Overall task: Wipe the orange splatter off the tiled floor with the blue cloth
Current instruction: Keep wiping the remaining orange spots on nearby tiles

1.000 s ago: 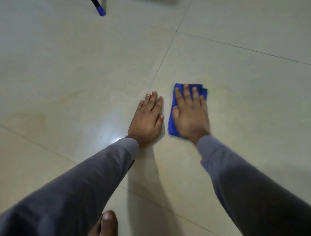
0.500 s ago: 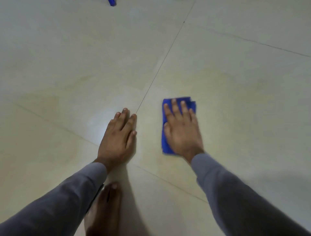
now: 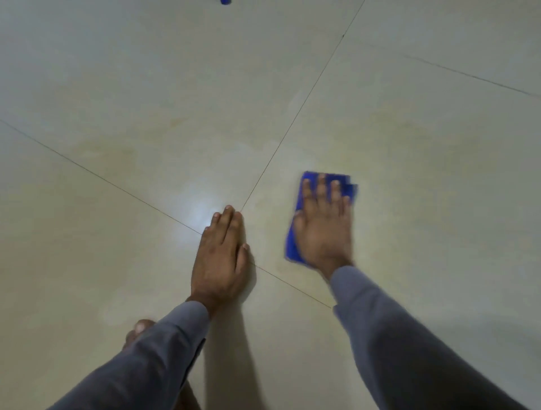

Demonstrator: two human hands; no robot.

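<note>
A folded blue cloth (image 3: pixel 345 187) lies flat on the pale tiled floor (image 3: pixel 409 205), right of centre. My right hand (image 3: pixel 323 228) presses on it with straight, spread fingers and covers most of it. My left hand (image 3: pixel 222 257) rests flat on the floor to its left, over the crossing of two grout lines, fingers straight and together. Faint yellowish-orange smears (image 3: pixel 389 123) show on the tile beyond the cloth, and another faint orange smear (image 3: pixel 117 152) lies on the tile at the left.
A bare foot (image 3: pixel 137 330) shows under my left sleeve at the bottom. A small blue object (image 3: pixel 225 1) pokes in at the top edge. A bright light reflection (image 3: pixel 202 210) sits just left of my left fingertips.
My right hand has slid the cloth to the right, away from my left hand. The view has shifted, so both hands sit lower and further right in frame.
</note>
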